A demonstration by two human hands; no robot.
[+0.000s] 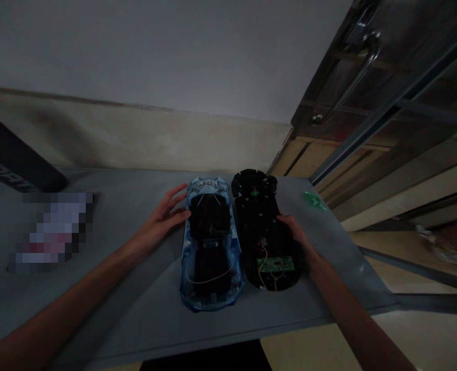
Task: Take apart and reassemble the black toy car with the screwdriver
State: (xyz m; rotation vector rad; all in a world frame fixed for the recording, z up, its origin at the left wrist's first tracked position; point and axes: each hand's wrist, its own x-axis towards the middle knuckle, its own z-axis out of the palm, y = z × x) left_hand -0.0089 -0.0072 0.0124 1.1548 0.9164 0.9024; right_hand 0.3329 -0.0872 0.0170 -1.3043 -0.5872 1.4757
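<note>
1. Two toy car halves lie side by side on the grey table [135, 309].
2. Left hand [162, 219], fingers spread and released, touches the blue car shell [210, 247].
3. Right hand [296, 234] grasps the black chassis [261, 226] at its right edge.

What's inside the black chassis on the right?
The black chassis lies open: a green circuit board near its close end, yellow wires looping from it, and a small green part at the far end. The right hand covers its right edge; finer parts are too dark.
</note>
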